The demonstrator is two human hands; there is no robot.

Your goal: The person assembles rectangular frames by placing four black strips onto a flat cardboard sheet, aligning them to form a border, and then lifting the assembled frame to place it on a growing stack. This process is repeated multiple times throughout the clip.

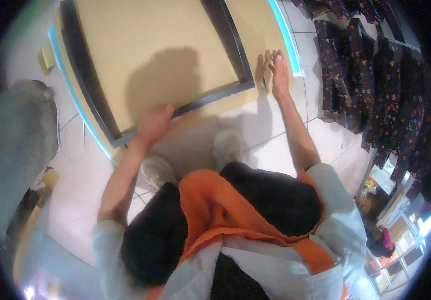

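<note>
A black rectangular frame (210,99) lies on a tan sheet (125,30) in front of me. Turquoise strips (288,37) show along the sheet's left and right edges. Closed over the frame's near bar, toward its left corner, is my left hand (154,126); its fingertips are partly hidden. My right hand (279,75) is open beyond the frame's near right corner, fingers stretched forward and held edge-on over the sheet's right margin. It holds nothing and is apart from the frame. A head-shaped shadow falls on the sheet inside the frame.
My shoes (158,170) stand on pale floor tiles just before the sheet. A grey-green bulky piece (15,140) is on the left, near a small yellowish block (47,59). Dark floral-covered pieces (390,85) line the right. A person (383,245) appears far off at lower right.
</note>
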